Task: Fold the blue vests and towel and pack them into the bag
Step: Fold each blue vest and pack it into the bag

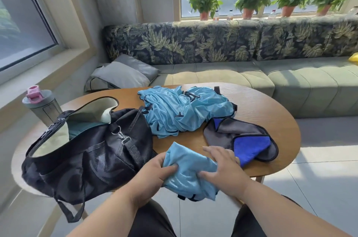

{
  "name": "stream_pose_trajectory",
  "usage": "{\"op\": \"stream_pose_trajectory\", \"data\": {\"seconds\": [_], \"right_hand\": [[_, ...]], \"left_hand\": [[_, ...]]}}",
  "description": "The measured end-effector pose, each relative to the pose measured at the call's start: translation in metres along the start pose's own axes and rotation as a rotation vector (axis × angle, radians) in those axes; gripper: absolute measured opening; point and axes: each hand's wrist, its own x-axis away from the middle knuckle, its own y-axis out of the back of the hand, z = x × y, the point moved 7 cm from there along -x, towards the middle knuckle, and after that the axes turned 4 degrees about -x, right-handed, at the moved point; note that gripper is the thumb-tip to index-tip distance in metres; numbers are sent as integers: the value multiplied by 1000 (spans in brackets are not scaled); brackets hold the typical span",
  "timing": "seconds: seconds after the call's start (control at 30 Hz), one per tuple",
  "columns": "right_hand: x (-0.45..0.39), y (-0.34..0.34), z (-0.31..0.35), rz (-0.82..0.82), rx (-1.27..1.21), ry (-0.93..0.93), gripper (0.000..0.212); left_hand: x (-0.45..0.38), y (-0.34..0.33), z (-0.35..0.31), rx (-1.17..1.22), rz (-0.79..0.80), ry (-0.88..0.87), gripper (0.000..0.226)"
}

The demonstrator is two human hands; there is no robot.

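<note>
Early stage. Left hand (155,173) and right hand (222,169) are both gripping one folded blue vest (189,171) at lower centre, fingers curled into the fabric. Unfolded vest pile (184,109) is lying mid-frame on the table (271,112), towel (244,136) at its right still unfolded. Black bag (87,149) is sitting open at left; no vest visible inside.

place: lounge or living room | signs: long green sofa (222,80) with leaf-print backrest, grey cushions (124,74), potted plants (249,2) on windowsill, wooden worktop (261,107)
</note>
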Motion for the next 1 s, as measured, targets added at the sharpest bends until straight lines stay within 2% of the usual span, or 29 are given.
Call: {"op": "stream_pose_trajectory", "data": {"seconds": [0.07,0.13,0.2,0.23,0.37,0.43,0.5,0.67,0.73,0.8,0.83,0.9,1.0], "right_hand": [[-4,3,17,168,-198,36,88],[-6,3,39,337,-464,58,69],[-6,3,60,443,-643,45,44],[-5,2,68,482,-714,41,39],[-6,-8,85,574,-868,0,45],[-7,-12,88,588,-872,-12,53],[-7,-16,89,597,-894,-18,58],[-7,-11,88,574,-1070,-90,64],[-11,-5,90,537,-1151,-103,67],[-14,1,94,509,-1207,-100,68],[-16,4,99,505,-1225,-94,68],[-19,10,111,508,-1244,-67,67],[-31,22,146,501,-1252,-16,53]], "left_hand": [[9,2,-17,15,75,-61,42],[17,8,-34,44,116,-109,42],[25,19,-52,24,106,-166,40],[29,24,-59,15,109,-183,39],[47,45,-77,-31,40,-194,31],[57,58,-83,-149,-54,-197,25],[66,79,-91,-388,-211,-215,21],[97,150,-125,-756,-794,-281,30],[101,176,-126,-1070,-956,-108,49],[100,196,-112,-1244,-915,182,62],[99,201,-104,-1259,-860,244,62],[103,192,-99,-1229,-753,195,49],[114,162,-100,-1267,-645,52,22]]}}
